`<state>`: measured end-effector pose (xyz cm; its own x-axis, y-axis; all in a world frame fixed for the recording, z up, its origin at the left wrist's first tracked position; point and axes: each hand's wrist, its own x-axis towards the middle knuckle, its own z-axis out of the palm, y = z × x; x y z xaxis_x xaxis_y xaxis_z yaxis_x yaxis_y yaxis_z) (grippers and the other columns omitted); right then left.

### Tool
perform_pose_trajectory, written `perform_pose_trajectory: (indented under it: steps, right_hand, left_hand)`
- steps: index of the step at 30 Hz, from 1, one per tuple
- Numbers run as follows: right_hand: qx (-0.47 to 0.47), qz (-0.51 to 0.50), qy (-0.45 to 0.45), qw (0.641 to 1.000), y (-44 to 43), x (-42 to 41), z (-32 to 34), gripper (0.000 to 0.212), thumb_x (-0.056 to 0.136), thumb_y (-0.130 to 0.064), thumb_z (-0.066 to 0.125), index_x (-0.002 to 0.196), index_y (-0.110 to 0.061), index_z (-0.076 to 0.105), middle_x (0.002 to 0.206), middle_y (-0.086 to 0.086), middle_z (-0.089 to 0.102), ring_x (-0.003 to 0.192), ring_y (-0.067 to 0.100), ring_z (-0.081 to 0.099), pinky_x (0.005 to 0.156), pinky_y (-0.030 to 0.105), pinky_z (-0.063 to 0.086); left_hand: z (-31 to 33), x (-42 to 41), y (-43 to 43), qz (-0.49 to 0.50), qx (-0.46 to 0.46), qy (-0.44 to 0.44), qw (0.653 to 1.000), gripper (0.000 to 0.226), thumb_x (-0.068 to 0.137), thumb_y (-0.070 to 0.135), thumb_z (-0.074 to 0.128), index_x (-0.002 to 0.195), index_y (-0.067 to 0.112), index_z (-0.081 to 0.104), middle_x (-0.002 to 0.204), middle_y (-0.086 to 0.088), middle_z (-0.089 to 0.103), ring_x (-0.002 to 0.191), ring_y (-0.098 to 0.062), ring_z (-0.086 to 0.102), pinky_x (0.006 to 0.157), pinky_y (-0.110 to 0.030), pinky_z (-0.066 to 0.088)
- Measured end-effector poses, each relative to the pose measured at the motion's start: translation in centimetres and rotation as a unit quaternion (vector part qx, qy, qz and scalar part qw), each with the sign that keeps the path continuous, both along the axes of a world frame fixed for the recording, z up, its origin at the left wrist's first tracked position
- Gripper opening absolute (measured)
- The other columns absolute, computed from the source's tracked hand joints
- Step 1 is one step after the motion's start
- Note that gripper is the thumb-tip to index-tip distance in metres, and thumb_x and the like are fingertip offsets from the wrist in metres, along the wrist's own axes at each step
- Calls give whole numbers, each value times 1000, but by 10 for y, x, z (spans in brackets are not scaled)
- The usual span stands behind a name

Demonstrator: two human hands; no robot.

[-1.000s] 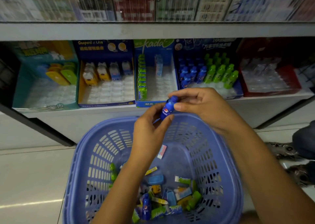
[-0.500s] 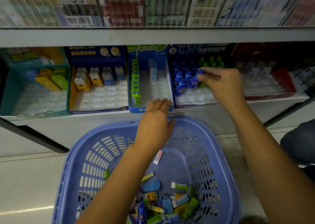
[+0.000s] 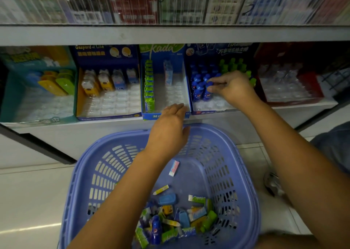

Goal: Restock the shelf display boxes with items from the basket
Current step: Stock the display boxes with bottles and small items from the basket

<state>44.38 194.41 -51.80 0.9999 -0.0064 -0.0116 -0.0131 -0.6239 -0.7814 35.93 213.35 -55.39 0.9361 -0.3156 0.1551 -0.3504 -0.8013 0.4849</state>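
Note:
My right hand [image 3: 233, 88] reaches into the dark blue display box [image 3: 210, 107] on the shelf. Its fingertips pinch the cap of a small blue bottle [image 3: 206, 93], which stands in the front row of blue bottles; green bottles [image 3: 232, 65] stand behind the hand. My left hand [image 3: 168, 130] hovers palm down with fingers apart, holding nothing, over the far rim of the purple basket [image 3: 79, 173] and just before the Kada box [image 3: 170, 97]. Several small mixed items [image 3: 170, 216] lie in the basket's bottom, among them another blue bottle [image 3: 156, 229].
Left of the Kada box stand a Gaspard box [image 3: 109, 104] with bear-shaped items and a teal box [image 3: 37, 106]. A red box [image 3: 291, 89] stands at the right. The upper shelf edge [image 3: 170, 34] overhangs the boxes. A knee in dark cloth [image 3: 333, 144] is at the right.
My right hand carried the blue bottle from above the basket up into the dark blue box and lowered it among the others. My left hand let go and now hovers open.

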Motion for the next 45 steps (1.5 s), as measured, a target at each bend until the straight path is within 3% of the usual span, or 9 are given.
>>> perform_pose_trajectory:
  steps: [5, 9, 15, 18, 21, 25, 29, 32, 45]
  right_hand:
    - [-89, -55, -71, 992, 4, -16, 15, 34, 74, -22, 79, 101, -5, 67, 89, 10, 67, 78, 18, 62, 68, 23, 49]
    - [-190, 151, 74, 967, 33, -69, -24, 28, 66, -33, 84, 74, -25, 58, 69, -10, 56, 61, 7, 52, 52, 20, 36]
    - [-450, 429, 440, 648, 55, -150, -155, 28, 83, -25, 72, 72, -6, 55, 76, 12, 52, 87, 30, 50, 87, 44, 48]
    - [-504, 453, 425, 600, 52, -168, -183, 65, 83, -28, 71, 134, 0, 43, 134, 21, 45, 107, 33, 48, 90, 45, 43]
    - [-521, 475, 416, 574, 58, -171, -182, 75, 82, -33, 72, 140, 0, 37, 140, 17, 43, 116, 35, 48, 87, 39, 42]
    - [-499, 456, 445, 588, 61, -153, -160, 58, 85, -40, 67, 127, -3, 52, 117, 11, 54, 97, 29, 52, 74, 35, 39]
    - [-348, 396, 449, 721, 50, -127, -138, 24, 86, -29, 68, 77, -9, 58, 71, 5, 50, 65, 22, 47, 66, 32, 41]
    - [-127, 301, 468, 821, 42, -120, -129, 20, 90, -14, 62, 107, -8, 53, 80, 5, 57, 67, 16, 58, 69, 28, 52]
    - [252, 276, 370, 850, 28, -123, -98, 29, 86, -1, 60, 113, -11, 61, 99, 13, 63, 83, 18, 63, 75, 23, 54]
  left_hand:
    - [-13, -32, 13, 2, -117, -79, 990, 25, 93, 24, 54, 111, 10, 63, 109, -7, 65, 97, -24, 61, 78, -32, 49]
    - [-76, -54, 30, -54, 53, 209, 975, 24, 93, 23, 53, 111, 11, 64, 109, -11, 67, 101, -29, 62, 85, -37, 49]
    - [-149, -109, 55, -221, 256, 461, 820, 39, 79, 28, 73, 113, 9, 67, 114, -15, 66, 106, -30, 62, 88, -37, 50]
    - [-156, -109, 60, -230, 264, 468, 811, 45, 75, 27, 77, 116, 13, 67, 115, -11, 67, 106, -27, 62, 88, -34, 50]
    - [-160, -108, 59, -221, 254, 477, 812, 45, 77, 30, 76, 118, 15, 67, 116, -9, 67, 105, -26, 62, 86, -32, 48]
    - [-163, -110, 49, -189, 257, 472, 822, 41, 85, 40, 66, 104, 5, 70, 105, -14, 68, 97, -29, 63, 83, -37, 50]
    - [-155, -96, 66, -153, 243, 485, 826, 40, 76, 31, 77, 104, 5, 67, 101, -10, 68, 96, -27, 65, 81, -36, 50]
    - [-150, -88, 89, -160, 315, 482, 801, 59, 75, 30, 79, 125, 8, 57, 122, -8, 60, 110, -29, 58, 89, -36, 48]
    - [-145, -98, 105, -133, 223, 527, 809, 21, 91, 23, 63, 95, 3, 69, 88, -9, 65, 59, -8, 49, 53, -14, 38]
